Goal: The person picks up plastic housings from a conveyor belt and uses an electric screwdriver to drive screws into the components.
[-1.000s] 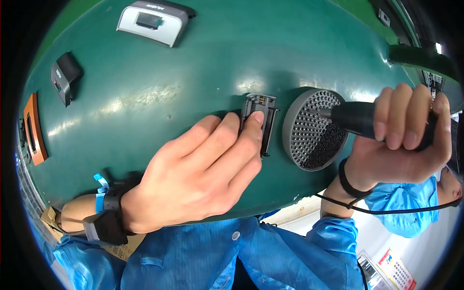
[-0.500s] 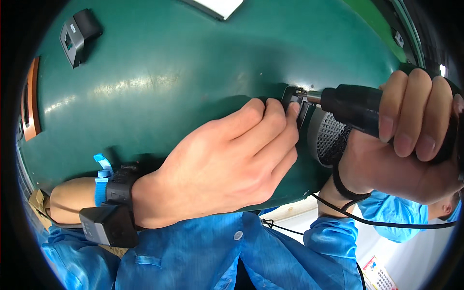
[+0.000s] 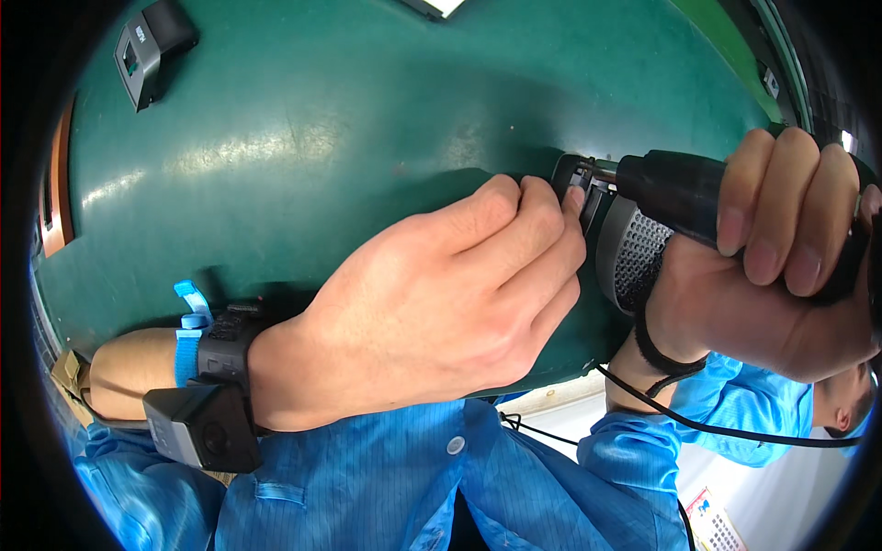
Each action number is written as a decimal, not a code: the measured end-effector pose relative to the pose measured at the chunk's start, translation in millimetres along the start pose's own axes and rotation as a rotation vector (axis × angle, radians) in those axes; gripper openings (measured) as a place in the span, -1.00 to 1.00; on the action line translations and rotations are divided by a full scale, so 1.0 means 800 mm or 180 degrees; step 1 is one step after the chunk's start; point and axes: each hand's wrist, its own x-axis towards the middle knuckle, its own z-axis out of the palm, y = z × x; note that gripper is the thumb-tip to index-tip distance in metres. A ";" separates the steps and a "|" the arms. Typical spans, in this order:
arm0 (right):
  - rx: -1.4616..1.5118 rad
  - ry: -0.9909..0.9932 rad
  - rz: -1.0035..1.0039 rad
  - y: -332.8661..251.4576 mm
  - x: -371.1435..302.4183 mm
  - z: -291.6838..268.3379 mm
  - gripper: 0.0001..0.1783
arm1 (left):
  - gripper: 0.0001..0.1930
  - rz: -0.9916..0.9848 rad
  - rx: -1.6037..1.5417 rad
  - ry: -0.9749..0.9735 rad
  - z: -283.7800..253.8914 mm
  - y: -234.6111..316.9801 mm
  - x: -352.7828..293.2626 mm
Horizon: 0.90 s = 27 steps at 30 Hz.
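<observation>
My left hand (image 3: 432, 294) is closed, its fingertips pinching a small black housing (image 3: 570, 173) against the table. Some metal shows inside the housing; the fingers hide much of the rest. In my right hand (image 3: 781, 230) is a black electric screwdriver (image 3: 675, 191), fingers wrapped round its body. The tool lies nearly level and points left, its metal tip (image 3: 604, 172) meeting the housing's right end. Just below the tip, between the two hands, stands a round perforated metal dish (image 3: 616, 248) with small dark pieces in it.
On the green table (image 3: 276, 211) lie a black angular casing (image 3: 147, 53) at far left and a brown-orange frame (image 3: 60, 188) at the left edge. A white item (image 3: 439, 7) shows at the top. A black cable (image 3: 717, 421) crosses near my right wrist. Another person's blue sleeve (image 3: 753, 404) is at lower right.
My left hand, the housing and the screwdriver tip appear slightly farther right. The casing and white item sit higher in view, so the view has shifted a little. Both grips stay the same.
</observation>
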 end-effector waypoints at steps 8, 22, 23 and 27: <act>0.0003 0.0018 -0.0022 0.005 -0.009 0.004 -0.60 | -0.79 -0.0001 -0.0012 0.0053 0.002 -0.002 -0.003; -0.0340 0.0045 -0.0436 -0.089 -0.015 -0.066 -0.57 | -0.66 0.0218 -0.0342 -0.0287 -0.016 -0.006 0.024; -0.0393 -0.0003 -0.0441 -0.079 -0.016 -0.067 -0.56 | -0.62 0.0256 -0.0576 -0.0342 -0.016 -0.012 0.026; -0.0479 -0.0189 -0.0448 -0.056 -0.017 -0.069 -0.56 | -0.53 0.0331 -0.0807 -0.0337 -0.008 -0.026 0.022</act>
